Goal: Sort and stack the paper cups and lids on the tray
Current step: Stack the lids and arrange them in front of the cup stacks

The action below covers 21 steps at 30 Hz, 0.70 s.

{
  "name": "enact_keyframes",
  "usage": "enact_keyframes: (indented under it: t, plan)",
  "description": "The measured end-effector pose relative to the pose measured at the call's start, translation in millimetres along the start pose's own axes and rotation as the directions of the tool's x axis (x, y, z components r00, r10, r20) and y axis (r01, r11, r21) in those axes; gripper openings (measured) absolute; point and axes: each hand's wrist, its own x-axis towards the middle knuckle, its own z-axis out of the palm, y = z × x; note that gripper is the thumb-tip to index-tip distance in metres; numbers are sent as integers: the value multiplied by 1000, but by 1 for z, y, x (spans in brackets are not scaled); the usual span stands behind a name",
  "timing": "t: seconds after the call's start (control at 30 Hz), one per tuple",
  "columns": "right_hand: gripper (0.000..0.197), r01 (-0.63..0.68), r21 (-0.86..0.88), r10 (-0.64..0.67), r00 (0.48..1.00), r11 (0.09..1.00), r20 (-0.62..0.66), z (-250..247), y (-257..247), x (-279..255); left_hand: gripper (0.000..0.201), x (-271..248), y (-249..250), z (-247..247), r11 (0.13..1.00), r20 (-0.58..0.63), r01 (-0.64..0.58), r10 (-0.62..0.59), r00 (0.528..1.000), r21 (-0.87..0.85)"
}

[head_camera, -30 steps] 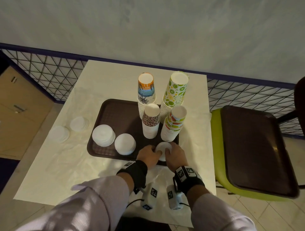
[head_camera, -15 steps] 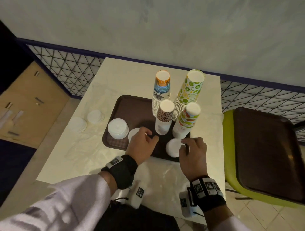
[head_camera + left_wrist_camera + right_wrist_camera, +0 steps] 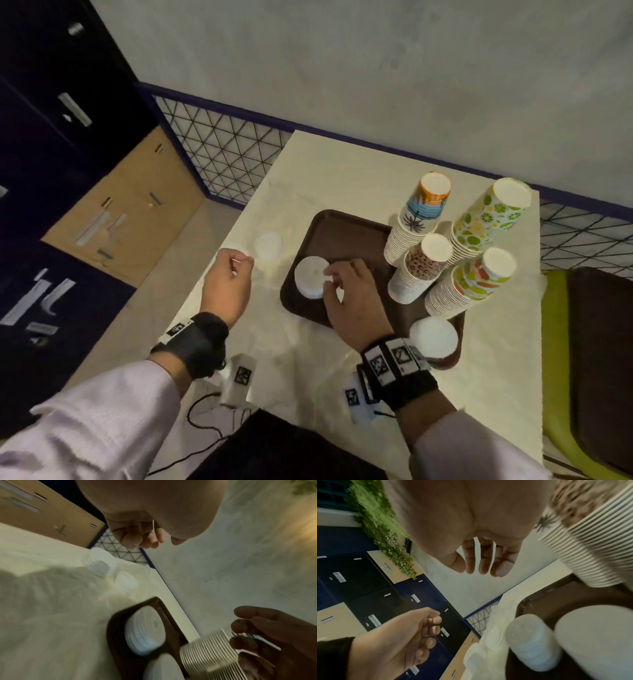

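Head view: left hand (image 3: pixel 227 274), fingers loosely curled, apparently empty, hovers nearest the off-tray lid stacks (image 3: pixel 268 245); right hand (image 3: pixel 349 294), fingers relaxed, overhangs the tray (image 3: pixel 342 226).

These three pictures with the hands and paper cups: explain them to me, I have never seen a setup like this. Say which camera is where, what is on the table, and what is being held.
No machine here: a person works with bare hands, wearing cameras. The head view looks down from the forehead; the other two look along each wrist toward the fingers, so the palm fills the top.

On the table lies a brown tray. On it stand four upside-down cup stacks and three piles of white lids: one lid pile at the left, another partly hidden under the right hand, and a third near the corner closest to the person. More lids lie on the table beside the tray.

The left hand hovers over the table edge, fingers curled; whether it pinches anything is unclear. The right hand hovers over the tray, fingers relaxed, holding nothing.
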Motion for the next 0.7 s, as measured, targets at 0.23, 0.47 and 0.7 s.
enact_keyframes:
  t: [0.23, 0.47, 0.7]
  plan:
    - [29, -145, -5, 143, 971, 989, 190, 79, -37, 80, 32, 83, -57, -46, 982, 16, 178, -179, 984, 61]
    - [40, -263, -252, 324, 913, 931, 247, 140, -36, 150, 50, 137, -95, -47, 953, 178, 219, -257, 950, 209]
    - [42, -316, -430, 447, 859, 846, 248, 175, -18, 182, 67, 156, -105, -30, 933, 295, 163, -262, 919, 319]
